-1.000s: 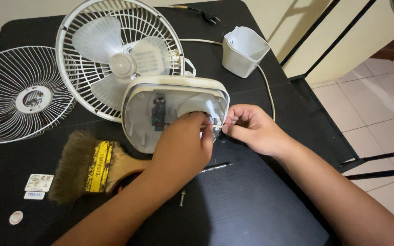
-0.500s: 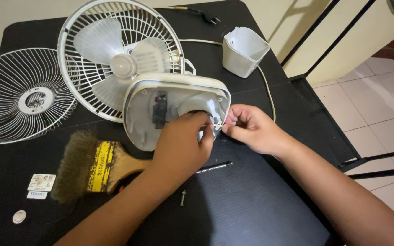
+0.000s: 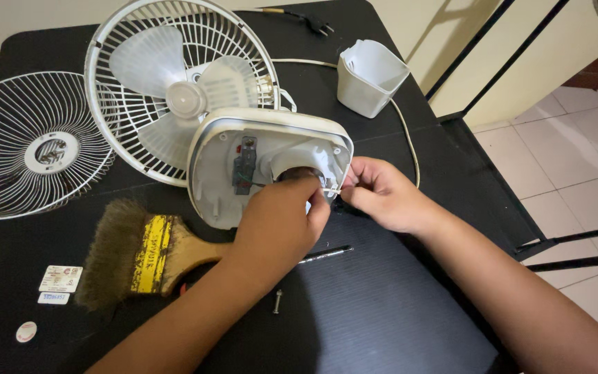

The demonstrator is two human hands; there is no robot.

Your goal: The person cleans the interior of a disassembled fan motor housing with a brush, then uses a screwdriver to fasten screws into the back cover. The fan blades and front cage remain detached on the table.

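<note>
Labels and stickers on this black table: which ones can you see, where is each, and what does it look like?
Card label: near the table's left front, left of the brush; small white rectangle with reddish print.
Strip label: just below the card; narrow white strip with blue print.
Round sticker: front left corner; small white disc with a red mark.
Brush band: around the paintbrush beside the left hand; yellow with dark print.

two small labels (image 3: 59, 278), round sticker (image 3: 26, 332)
</note>
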